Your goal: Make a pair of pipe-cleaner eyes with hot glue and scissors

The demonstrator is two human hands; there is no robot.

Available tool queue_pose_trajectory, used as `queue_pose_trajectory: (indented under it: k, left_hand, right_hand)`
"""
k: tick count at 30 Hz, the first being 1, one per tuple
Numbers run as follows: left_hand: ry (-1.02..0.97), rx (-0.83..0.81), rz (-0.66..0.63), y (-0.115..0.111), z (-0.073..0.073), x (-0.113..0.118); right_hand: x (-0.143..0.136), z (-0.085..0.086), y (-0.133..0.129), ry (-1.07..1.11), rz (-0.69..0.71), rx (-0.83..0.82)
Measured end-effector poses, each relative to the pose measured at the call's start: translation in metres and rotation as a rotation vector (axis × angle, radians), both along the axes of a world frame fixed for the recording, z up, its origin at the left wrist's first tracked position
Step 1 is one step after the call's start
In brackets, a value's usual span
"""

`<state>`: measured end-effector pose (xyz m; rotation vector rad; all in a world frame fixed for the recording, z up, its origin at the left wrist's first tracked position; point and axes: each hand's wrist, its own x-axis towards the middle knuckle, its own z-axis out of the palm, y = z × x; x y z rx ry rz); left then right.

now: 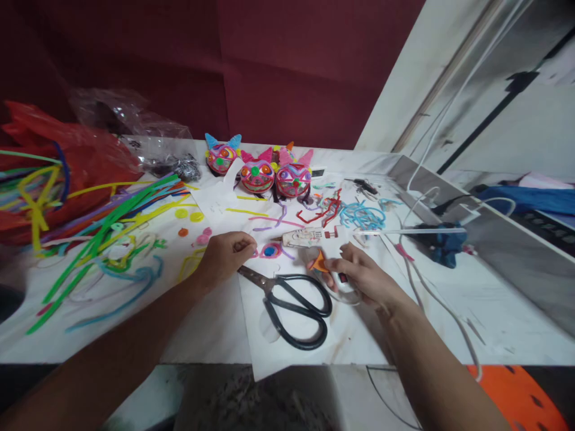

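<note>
My right hand point(359, 272) is wrapped round the handle of a whitish glue gun point(303, 237), with fingers at its orange trigger point(320, 262). The gun's nozzle points left, and a clear glue stick point(404, 231) sticks out of its back. My left hand point(231, 254) is closed in a pinch beside a pink ring with a blue centre point(270, 251); whatever lies between its fingertips is too small to make out. Below the gun, black-handled scissors point(299, 308) lie on white paper, their blades partly under my left hand.
Several decorated animal heads point(256, 172) stand at the back. Colourful pipe cleaners point(108, 239) and a red bag point(72, 155) are on the left. Blue curls point(363, 214) lie beyond the gun. A white cable point(442, 293) runs down on the right.
</note>
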<state>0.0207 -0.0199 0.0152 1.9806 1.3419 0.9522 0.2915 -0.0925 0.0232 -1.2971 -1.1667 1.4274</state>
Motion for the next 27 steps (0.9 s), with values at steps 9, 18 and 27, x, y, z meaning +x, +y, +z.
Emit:
queue_pose_trajectory:
  k: [9, 18, 27]
  left_hand:
    - [0.073, 0.065, -0.016, 0.002, 0.007, 0.000]
    - [0.241, 0.073, -0.112, 0.019, 0.001, 0.014]
    - [0.537, 0.147, -0.170, 0.028, -0.010, 0.027]
  right_hand:
    - [0.001, 0.006, -0.003, 0.177, -0.017, -0.031]
    - [0.006, 0.003, -0.001, 0.220, -0.040, 0.015]
    - [0.012, 0.004, 0.000, 0.199, -0.123, 0.032]
